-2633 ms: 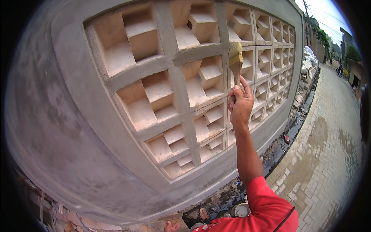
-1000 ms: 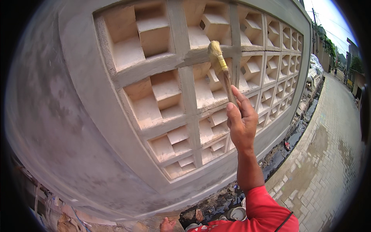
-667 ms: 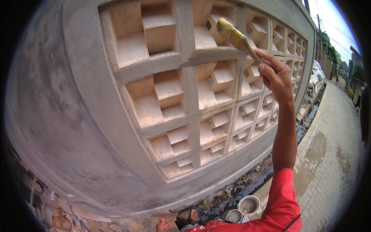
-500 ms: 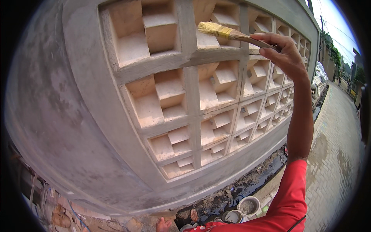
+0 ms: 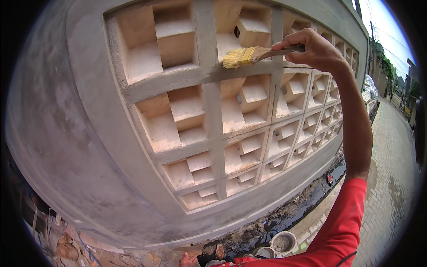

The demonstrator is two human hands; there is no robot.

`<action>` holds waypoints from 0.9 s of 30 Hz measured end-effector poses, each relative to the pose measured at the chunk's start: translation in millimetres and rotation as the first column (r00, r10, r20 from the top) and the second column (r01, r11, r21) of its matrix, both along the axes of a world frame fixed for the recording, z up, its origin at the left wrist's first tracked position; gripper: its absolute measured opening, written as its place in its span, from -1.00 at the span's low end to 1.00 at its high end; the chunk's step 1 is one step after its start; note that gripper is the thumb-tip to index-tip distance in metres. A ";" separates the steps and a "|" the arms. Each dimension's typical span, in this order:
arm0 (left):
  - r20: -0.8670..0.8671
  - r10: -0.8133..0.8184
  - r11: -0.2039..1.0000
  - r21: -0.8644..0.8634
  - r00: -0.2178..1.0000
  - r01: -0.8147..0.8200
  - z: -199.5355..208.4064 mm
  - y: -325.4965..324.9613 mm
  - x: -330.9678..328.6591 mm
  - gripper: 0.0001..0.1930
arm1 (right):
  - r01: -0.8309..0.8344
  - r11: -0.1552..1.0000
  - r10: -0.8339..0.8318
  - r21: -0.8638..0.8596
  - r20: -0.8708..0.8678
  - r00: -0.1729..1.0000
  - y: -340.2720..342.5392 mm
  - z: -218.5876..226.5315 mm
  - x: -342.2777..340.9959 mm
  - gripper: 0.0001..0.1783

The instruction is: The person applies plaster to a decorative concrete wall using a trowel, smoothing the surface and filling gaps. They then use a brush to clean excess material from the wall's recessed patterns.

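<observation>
Right hand [image 5: 318, 50] is up at the block panel, pinching the paintbrush [image 5: 258, 55] by its dark wooden handle: thumb on the near side, fingers curled over the top. Brush lies close to level, bristles [image 5: 235, 58] pointing left, handle end tucked under the hand. Bristles are yellowish and a bit splayed at the tips.

Brush position: tips overlap the lower edge of a pale vent block [image 5: 242, 32] in the top row, second column, and the grey mortar strip [image 5: 249, 71] below it, just right of where that strip meets a vertical one. Can't tell if the tips actually touch (fisheye hides depth). Strip near the tips reads darker than the mortar around it.

Left hand [image 5: 188, 259] is down at the bottom edge, partly cut off, well apart from the brush. A few fingers show; can't tell whether it's gripping anything.

Panel is pale hollow blocks in a grid, set in a grey plastered wall [image 5: 86, 111]. Right forearm crosses in front of the panel's far end, red sleeve [image 5: 340, 218] below it. Two buckets sit near the lower edge: one [image 5: 283, 243] with grey material inside, the other [image 5: 265, 252] just left of it. Ditch [image 5: 307, 211] with dark water runs along the wall base; paved lane [image 5: 389, 178] lies right.
</observation>
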State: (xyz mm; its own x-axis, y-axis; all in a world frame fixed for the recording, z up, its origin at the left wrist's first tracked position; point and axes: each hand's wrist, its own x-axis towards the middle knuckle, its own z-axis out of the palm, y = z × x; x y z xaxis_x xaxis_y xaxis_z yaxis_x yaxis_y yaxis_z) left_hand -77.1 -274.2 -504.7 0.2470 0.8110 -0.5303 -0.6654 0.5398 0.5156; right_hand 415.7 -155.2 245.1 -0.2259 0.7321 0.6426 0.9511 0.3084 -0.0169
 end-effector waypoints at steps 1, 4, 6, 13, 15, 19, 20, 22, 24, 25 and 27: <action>-0.006 0.000 1.000 0.001 1.000 0.000 -0.6 1.0 0.6 -0.58 | 0.018 1.000 -0.018 0.001 0.024 1.000 -0.1 0.1 6.1 -0.60; -0.016 0.005 1.000 0.003 1.000 -0.005 -1.3 1.0 2.8 -0.59 | 0.135 0.991 -0.135 -0.026 0.003 0.991 -8.9 -0.7 20.0 -0.60; -0.029 0.013 1.000 0.012 1.000 -0.013 1.7 2.1 2.9 -0.59 | 0.122 0.990 -0.123 0.066 0.013 0.992 -15.6 -0.8 51.0 -0.63; -0.061 0.020 1.000 0.019 0.998 -0.019 0.4 7.6 7.0 -0.59 | -0.063 0.995 0.076 0.072 -0.194 0.978 -29.6 8.9 79.7 -0.63; -0.069 0.021 1.000 0.019 0.997 -0.020 1.8 7.9 7.8 -0.59 | -0.080 0.994 0.094 0.077 -0.193 0.977 -18.2 6.6 74.2 -0.63; -0.079 0.020 0.999 0.027 0.997 -0.018 -1.3 11.5 12.0 -0.59 | -0.093 0.996 0.090 0.001 -0.256 0.962 6.5 19.0 82.1 -0.65; -0.080 0.019 0.999 0.030 0.997 -0.016 -2.5 12.9 13.7 -0.60 | -0.110 0.994 0.099 -0.023 -0.293 0.951 11.1 21.4 85.4 -0.66; -0.082 0.025 0.999 0.030 0.996 -0.022 -3.9 10.1 17.0 -0.60 | -0.169 0.982 0.133 -0.084 -0.328 0.935 23.5 23.4 90.2 -0.68; -0.091 0.031 0.999 0.031 0.995 -0.028 -5.1 8.0 19.2 -0.60 | -0.232 0.965 0.172 -0.118 -0.380 0.909 35.0 19.0 94.5 -0.67; -0.091 0.033 0.999 0.030 0.995 -0.030 -5.8 6.5 19.8 -0.60 | -0.266 0.956 0.195 -0.122 -0.413 0.890 41.8 14.3 96.7 -0.66; -0.097 0.039 0.999 0.030 0.995 -0.036 -7.2 3.9 22.6 -0.60 | -0.310 0.941 0.215 -0.140 -0.462 0.861 50.6 7.1 99.1 -0.64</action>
